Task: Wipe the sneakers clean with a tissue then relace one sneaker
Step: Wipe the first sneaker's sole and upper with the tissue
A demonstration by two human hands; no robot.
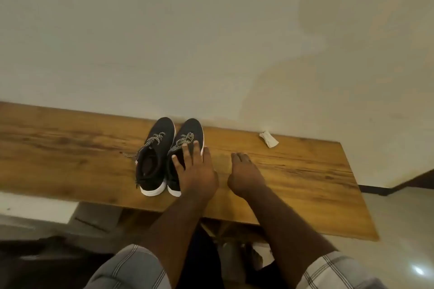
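Note:
Two black sneakers with white soles and speckled laces stand side by side on a wooden table [70,148], toes toward the wall. The left sneaker [153,148] has a loose lace end trailing to its left. My left hand [195,169] rests on the right sneaker [190,131] with straight, spread fingers over its opening and laces. My right hand [244,171] hangs just right of it over the tabletop, fingers loosely bent down, holding nothing. A crumpled white tissue [269,139] lies on the table near the wall, to the far right.
A plain cream wall [211,42] runs directly behind the table. The table's right end [359,195] drops off to a pale tiled floor [404,230]. A dark skirting and doorway edge show at the right.

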